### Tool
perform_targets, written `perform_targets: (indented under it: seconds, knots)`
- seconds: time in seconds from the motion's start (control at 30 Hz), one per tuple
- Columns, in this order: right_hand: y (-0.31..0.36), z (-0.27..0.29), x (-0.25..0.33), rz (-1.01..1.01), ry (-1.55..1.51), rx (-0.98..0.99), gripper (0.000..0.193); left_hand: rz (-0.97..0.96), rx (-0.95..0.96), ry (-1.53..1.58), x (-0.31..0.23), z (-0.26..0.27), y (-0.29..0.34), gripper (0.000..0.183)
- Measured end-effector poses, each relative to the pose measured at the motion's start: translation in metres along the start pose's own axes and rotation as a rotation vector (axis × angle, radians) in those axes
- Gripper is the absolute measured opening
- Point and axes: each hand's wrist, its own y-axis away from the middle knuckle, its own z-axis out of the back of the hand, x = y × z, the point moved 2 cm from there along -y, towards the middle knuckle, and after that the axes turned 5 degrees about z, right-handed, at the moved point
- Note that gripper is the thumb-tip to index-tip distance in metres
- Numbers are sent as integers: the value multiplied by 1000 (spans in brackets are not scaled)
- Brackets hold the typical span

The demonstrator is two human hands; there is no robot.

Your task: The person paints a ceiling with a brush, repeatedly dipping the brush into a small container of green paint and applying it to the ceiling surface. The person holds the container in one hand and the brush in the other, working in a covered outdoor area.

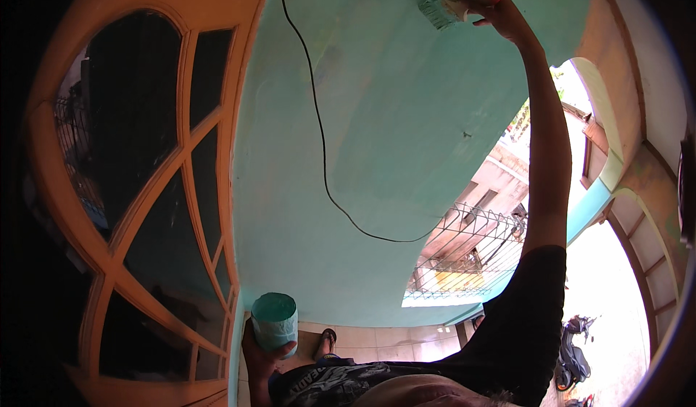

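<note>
High up, my right hand [493, 11] is closed round the handle of a wide paintbrush [440, 11]. Its bristles carry green paint and are at the green wall [377, 117]; I cannot tell whether they touch it. My right arm is stretched far upward. Low on the left, my left hand [264, 356] grips a paint can [275, 331] from the side, fingers wrapped round it. The can is upright, its outside smeared with pale green paint. Green shows inside its open top, but the paint level is hidden.
A thin black cable [319, 120] hangs loosely across the wall. An orange wooden door frame [185, 153] with dark glass panes stands close on the left. To the right are an opening with a metal fence [464, 251] and a parked motorbike [573, 356]. Below lies a tiled floor [395, 336].
</note>
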Motion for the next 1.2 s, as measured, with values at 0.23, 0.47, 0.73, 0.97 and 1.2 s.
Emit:
perform_targets:
  seconds: [0.23, 0.47, 0.73, 0.97, 1.2]
  knots:
    - [-28, 54, 10, 269, 264, -273, 13, 54, -4, 60, -5, -7, 4, 89]
    - [11, 13, -31, 158, 734, -405, 24, 30, -21, -8, 10, -9, 2, 89]
    - [78, -25, -31, 187, 556, -153, 25, 24, -12, -25, 8, -15, -6, 89]
    - [27, 50, -19, 429, 685, -470, 22, 40, 90, 51, 14, -31, -17, 89]
    - [74, -91, -34, 376, 740, -446, 17, 69, 64, -41, 10, -22, -5, 87]
